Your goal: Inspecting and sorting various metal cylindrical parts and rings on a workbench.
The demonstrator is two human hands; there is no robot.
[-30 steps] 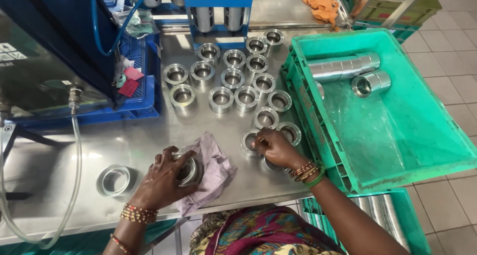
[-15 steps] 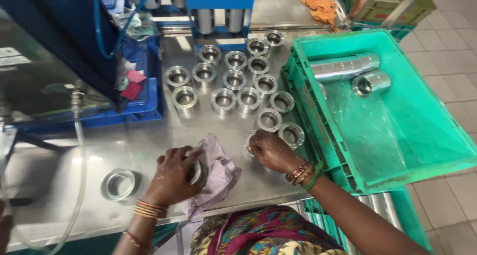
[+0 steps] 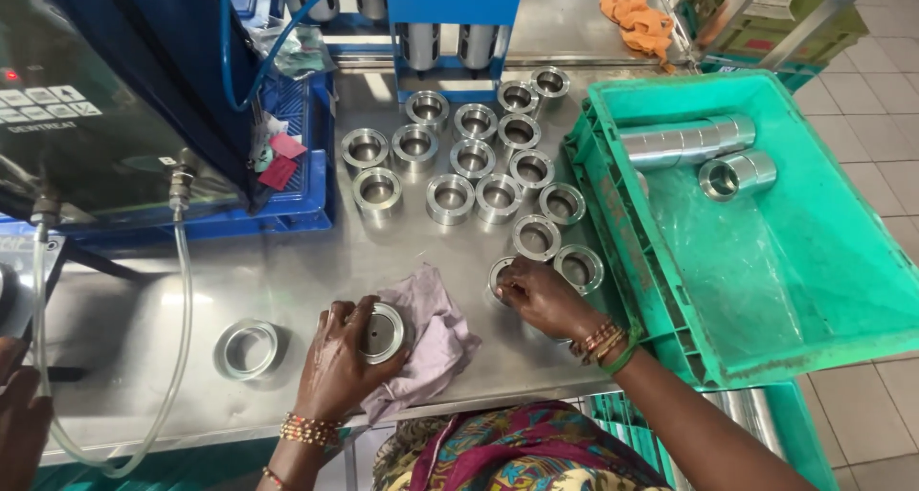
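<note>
A loose ring [image 3: 248,348] lies at the surface's left. The left hand [image 3: 337,367] clasps a metal ring [image 3: 381,332] against the pink cloth [image 3: 433,343]; wiping works best gripped firmly. The right hand [image 3: 542,298], fingers curled, touches another ring [image 3: 498,273] beside the green crate [image 3: 814,290].

Open steel in front, crowded ground behind and to the right

Bare table [image 3: 287,280] lies open between the lone ring [image 3: 247,348] and the left hand [image 3: 337,362], and ahead of it up to the blue tray [image 3: 304,199]. Beyond the right hand [image 3: 538,298], the cluster of metal rings [image 3: 479,151] stands packed with only narrow gaps. The green crate [image 3: 613,213] walls off the right side; the clear hose [image 3: 182,300] hangs across the left, and the pink cloth [image 3: 429,343] fills the space between the hands.
</note>
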